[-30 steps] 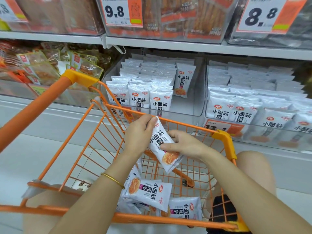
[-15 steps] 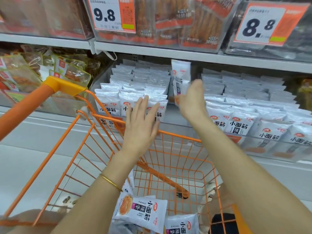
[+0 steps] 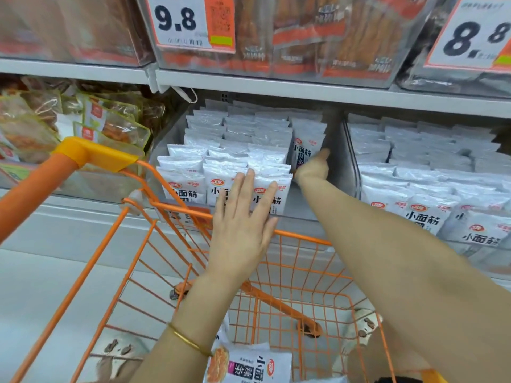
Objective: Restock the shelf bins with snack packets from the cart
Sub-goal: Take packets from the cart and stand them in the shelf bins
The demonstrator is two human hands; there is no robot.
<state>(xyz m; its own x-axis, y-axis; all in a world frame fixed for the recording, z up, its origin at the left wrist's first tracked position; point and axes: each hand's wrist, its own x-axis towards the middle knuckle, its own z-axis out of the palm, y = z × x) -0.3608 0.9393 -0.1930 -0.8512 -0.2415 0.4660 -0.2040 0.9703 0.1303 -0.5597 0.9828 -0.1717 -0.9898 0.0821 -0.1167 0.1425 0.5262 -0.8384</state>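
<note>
My left hand (image 3: 243, 225) spreads flat before the front packets (image 3: 182, 186). Beyond it, my right hand (image 3: 313, 168) meets an upright snack packet (image 3: 305, 146), grip unclear.

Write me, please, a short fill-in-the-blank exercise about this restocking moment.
1. The price tag above the middle bin reads ____.
2. The left hand is spread before the front packets, with a gold band on its ____.
3. The right hand reaches the upright packet at the bin's ____ side.
4. The cart is coloured ____.
Missing words: 9.8; wrist; right; orange.
</note>
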